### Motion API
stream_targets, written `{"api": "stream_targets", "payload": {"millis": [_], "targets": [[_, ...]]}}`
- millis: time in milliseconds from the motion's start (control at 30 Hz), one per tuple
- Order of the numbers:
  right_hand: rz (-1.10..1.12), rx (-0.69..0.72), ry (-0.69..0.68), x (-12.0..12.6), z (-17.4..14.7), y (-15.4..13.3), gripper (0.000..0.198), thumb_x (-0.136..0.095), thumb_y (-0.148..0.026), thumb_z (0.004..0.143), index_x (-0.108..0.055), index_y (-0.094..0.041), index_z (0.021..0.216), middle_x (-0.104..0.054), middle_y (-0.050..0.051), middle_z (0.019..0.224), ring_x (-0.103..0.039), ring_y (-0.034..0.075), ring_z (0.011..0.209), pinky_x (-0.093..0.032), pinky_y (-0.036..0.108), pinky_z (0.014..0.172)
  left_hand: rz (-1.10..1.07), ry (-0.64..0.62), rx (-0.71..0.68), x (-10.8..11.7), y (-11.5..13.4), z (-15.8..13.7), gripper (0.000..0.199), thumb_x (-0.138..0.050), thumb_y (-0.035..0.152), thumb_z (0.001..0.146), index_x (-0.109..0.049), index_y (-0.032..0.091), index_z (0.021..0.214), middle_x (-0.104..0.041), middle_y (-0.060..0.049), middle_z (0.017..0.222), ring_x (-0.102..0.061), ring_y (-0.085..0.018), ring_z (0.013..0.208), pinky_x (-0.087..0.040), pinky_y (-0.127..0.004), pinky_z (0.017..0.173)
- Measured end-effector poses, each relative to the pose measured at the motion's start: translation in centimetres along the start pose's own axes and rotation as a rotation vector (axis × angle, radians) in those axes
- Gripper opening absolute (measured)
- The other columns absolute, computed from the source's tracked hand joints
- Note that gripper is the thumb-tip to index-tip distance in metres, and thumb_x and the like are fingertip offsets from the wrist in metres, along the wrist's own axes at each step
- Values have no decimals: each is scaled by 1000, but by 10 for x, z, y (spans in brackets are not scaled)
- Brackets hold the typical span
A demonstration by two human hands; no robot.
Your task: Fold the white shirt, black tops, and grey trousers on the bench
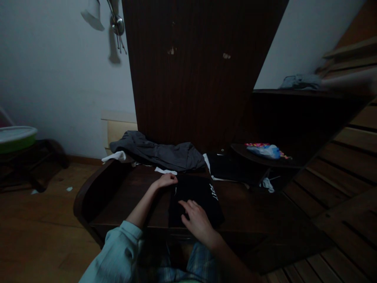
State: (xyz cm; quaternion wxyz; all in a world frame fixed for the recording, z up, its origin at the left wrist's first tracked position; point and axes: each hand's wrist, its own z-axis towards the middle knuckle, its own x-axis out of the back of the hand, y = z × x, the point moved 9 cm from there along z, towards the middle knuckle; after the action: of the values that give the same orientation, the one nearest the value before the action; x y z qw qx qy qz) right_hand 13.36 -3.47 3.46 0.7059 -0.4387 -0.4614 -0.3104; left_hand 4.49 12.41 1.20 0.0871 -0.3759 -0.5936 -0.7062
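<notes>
A black folded garment [191,192] with white lettering near its right edge lies flat on the dark wooden cabinet top [132,196]. My left hand [166,180] is at its upper left corner, the fingers curled and closed on the cloth edge. Over the lower middle of the same garment rests my right hand [196,218], palm down with its fingers apart. Just behind my left hand lies a small white strip [165,171].
A crumpled dark grey garment [165,153] lies along the back panel. To the right are a black folded cloth with white edging [225,167] and a shelf with a blue plastic bag [265,151]. A curved wooden armrest [85,196] borders the left.
</notes>
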Motion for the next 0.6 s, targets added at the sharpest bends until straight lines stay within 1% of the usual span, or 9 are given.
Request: {"api": "stream_targets", "payload": {"millis": [67,133,200,267,333,433,500,600], "targets": [[-8,6,-32,-2,2,-3,36,-46,-16,75,-52,-21,111,-58,6,97,-52,20,92,-41,31,82,-33,-10,-19,-1,0,-3,13,-55,26,60,-61,14,63,-58,2,61,-54,-13,62,-41,-22,62],[-6,12,-51,-2,4,-5,29,-46,-15,74,-56,-20,101,-58,6,93,-52,19,90,-41,30,80,-59,-1,-32,-2,0,-7,12,-56,24,59,-60,14,65,-58,2,63,-53,-13,63,-41,-22,63],[4,4,-39,1,5,-6,24,-44,-12,72,-57,-18,91,-58,5,89,-52,18,87,-41,29,78,-82,16,-46,-2,2,-9,11,-57,22,58,-58,14,65,-57,2,64,-52,-12,64,-41,-22,64],[16,-10,1,7,5,-7,22,-43,-10,70,-56,-18,87,-57,4,86,-51,18,83,-41,29,76,-105,37,-58,-1,5,-10,9,-56,21,60,-57,14,66,-55,2,66,-51,-11,65,-40,-22,66],[22,-16,46,13,5,-7,23,-42,-8,68,-54,-17,85,-56,4,84,-50,18,82,-41,29,75,-148,84,-91,1,11,-9,8,-55,21,63,-56,14,67,-54,2,65,-50,-10,65,-40,-22,66],[13,8,75,16,3,-10,25,-41,-6,67,-54,-17,85,-55,5,84,-49,18,83,-40,29,77,-219,198,-161,8,16,-7,13,-56,26,66,-55,14,65,-51,3,61,-48,-10,61,-39,-22,63],[5,57,46,11,2,-15,28,-40,-5,67,-54,-17,88,-55,5,87,-49,18,86,-40,29,79,-235,247,-180,10,15,-4,14,-58,28,65,-55,14,64,-51,3,59,-48,-10,60,-39,-22,62],[-13,119,-40,-2,1,-19,30,-41,-6,67,-53,-17,92,-55,5,89,-49,18,88,-39,28,80,-240,236,-181,6,9,1,10,-58,23,66,-56,13,62,-53,3,59,-49,-10,59,-40,-23,62]]}}
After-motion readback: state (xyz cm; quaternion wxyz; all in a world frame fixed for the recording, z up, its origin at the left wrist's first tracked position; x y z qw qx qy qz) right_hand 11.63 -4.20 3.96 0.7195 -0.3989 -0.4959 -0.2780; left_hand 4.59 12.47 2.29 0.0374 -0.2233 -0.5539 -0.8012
